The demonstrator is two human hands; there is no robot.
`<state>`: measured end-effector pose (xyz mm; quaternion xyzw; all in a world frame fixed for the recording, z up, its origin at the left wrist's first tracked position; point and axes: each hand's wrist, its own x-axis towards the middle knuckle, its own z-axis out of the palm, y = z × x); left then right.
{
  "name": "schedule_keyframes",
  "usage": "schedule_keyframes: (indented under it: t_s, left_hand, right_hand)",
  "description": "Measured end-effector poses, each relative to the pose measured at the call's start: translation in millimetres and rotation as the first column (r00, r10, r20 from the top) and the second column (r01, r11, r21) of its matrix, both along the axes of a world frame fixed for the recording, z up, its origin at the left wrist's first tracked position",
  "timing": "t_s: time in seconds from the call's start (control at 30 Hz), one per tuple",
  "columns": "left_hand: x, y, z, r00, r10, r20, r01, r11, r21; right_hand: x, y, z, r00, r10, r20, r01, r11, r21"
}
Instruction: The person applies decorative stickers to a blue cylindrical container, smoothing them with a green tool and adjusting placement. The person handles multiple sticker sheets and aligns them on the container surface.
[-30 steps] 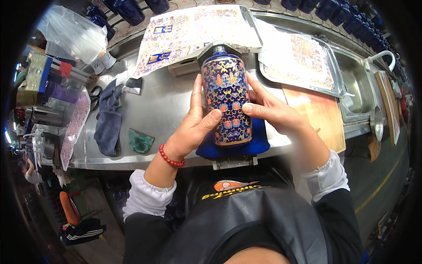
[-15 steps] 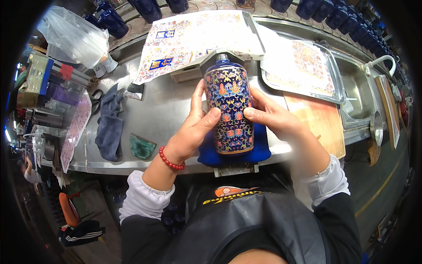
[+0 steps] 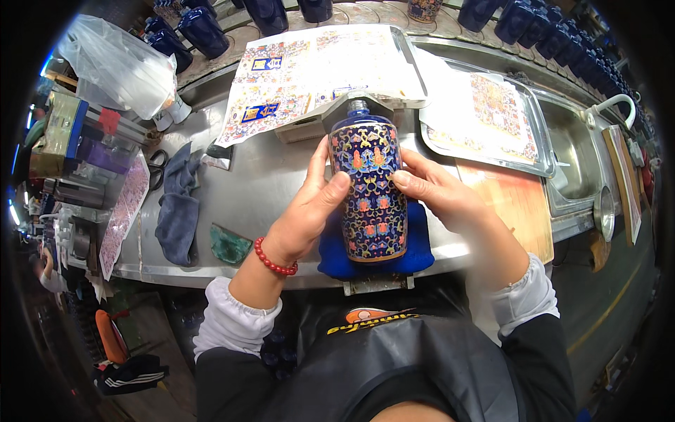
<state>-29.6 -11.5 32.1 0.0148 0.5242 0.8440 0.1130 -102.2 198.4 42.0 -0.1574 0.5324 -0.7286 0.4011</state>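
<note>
A dark blue bottle (image 3: 371, 193) with a coloured flower-and-scroll pattern is held between my two hands, its neck pointing away from me. My left hand (image 3: 314, 204) grips its left side, thumb on the front and fingers partly hidden behind. On the opposite side, my right hand (image 3: 436, 184) holds it the same way, thumb pressed on the pattern. Beneath the bottle's lower end lies a blue cloth pad (image 3: 420, 246) at the bench's near edge. Patterned decal sheets (image 3: 281, 81) are spread on a support just beyond the bottle.
A steel bench (image 3: 260, 169) carries a grey-blue cloth (image 3: 177, 218), a green scraper-like piece (image 3: 230, 244) and scissors (image 3: 157, 169) on the left. On the right are a tray (image 3: 485, 151) with patterned sheets, a wooden board (image 3: 510, 200) and a sink (image 3: 573, 158). Blue bottles (image 3: 204, 32) line the back.
The whole view has shifted slightly, so the bench and bottle appear a little lower. Both hands keep the same hold on the bottle.
</note>
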Motion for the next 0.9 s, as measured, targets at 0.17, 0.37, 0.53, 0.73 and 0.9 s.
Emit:
schedule_keyframes:
  t_s: [0.17, 0.37, 0.53, 0.73, 0.9]
  left_hand:
    - [-6.0, 0.7, -2.3, 0.998, 0.001, -0.064, -0.007, 0.995, -0.104]
    - [-5.2, 6.0, -6.1, 0.996, 0.043, -0.079, -0.058, 0.976, -0.209]
    - [-5.4, 6.9, -3.7, 0.996, 0.033, -0.079, -0.048, 0.978, -0.202]
    - [-8.7, -12.9, 4.9, 0.994, -0.109, 0.016, 0.111, 0.988, -0.111]
    - [-11.7, -10.9, 9.1, 0.996, -0.076, 0.041, 0.082, 0.975, -0.208]
  right_hand:
    - [-2.7, -4.1, 0.1, 0.999, 0.026, -0.045, -0.026, 1.0, 0.006]
    - [1.8, -10.4, 3.4, 0.999, -0.034, -0.035, 0.037, 0.996, 0.078]
    - [0.9, -8.1, 2.2, 0.998, -0.03, -0.049, 0.034, 0.996, 0.083]
    - [-10.3, 3.7, 0.2, 0.998, 0.062, -0.002, -0.062, 0.998, 0.034]
    - [-9.5, 0.2, -0.6, 0.999, 0.029, 0.014, -0.03, 0.999, 0.03]
